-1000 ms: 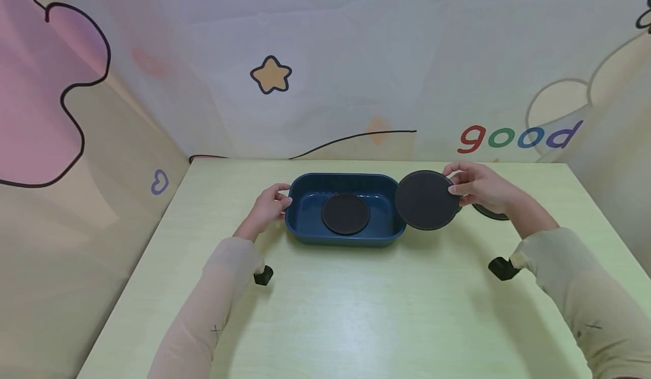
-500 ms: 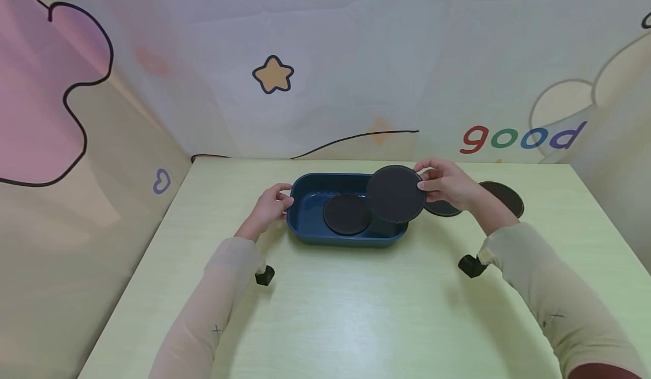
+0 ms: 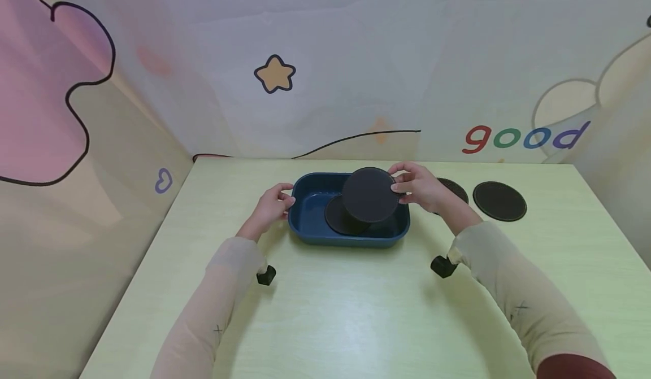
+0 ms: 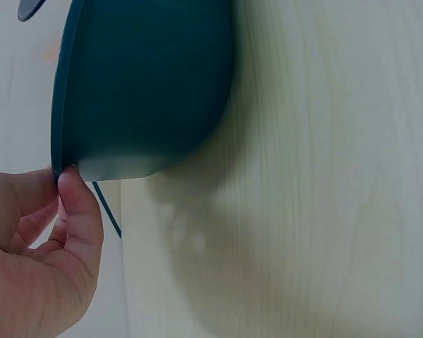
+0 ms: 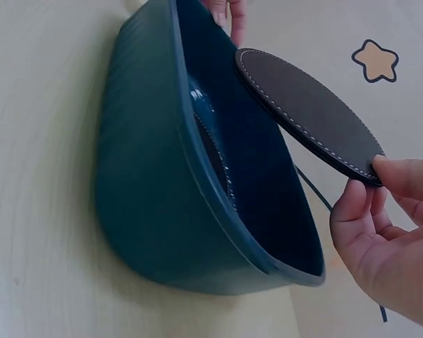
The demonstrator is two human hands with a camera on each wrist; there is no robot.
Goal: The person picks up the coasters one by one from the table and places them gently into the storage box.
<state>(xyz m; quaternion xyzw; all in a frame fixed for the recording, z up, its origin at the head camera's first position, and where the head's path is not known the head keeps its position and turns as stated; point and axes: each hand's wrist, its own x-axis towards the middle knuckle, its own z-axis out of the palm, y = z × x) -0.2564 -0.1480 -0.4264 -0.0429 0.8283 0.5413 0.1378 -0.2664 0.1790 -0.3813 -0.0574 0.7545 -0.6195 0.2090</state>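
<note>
My right hand [image 3: 419, 188] pinches the edge of a round black coaster [image 3: 370, 195]. Pale stitching runs around its rim in the right wrist view, where the coaster [image 5: 310, 113] is tilted above the opening of a blue rectangular basin [image 3: 309, 207]. A second black coaster [image 3: 337, 216] lies flat on the basin's floor, partly covered by the held one in the head view. At the basin's left end, my left hand [image 3: 268, 209] pinches the rim between thumb and fingers, as the left wrist view shows up close on the basin wall [image 4: 148, 77].
To the right of the basin, two more black coasters lie on the pale wooden table [image 3: 346, 305]: one coaster [image 3: 500, 201] in full view, the other coaster [image 3: 455, 188] partly behind my right forearm. A printed cloth backdrop [image 3: 335, 74] rises behind the table's far edge.
My right hand has carried the coaster leftward from beside the basin's right end to over its middle. The coasters on the right have come into fuller view. My left hand stays at the rim.
</note>
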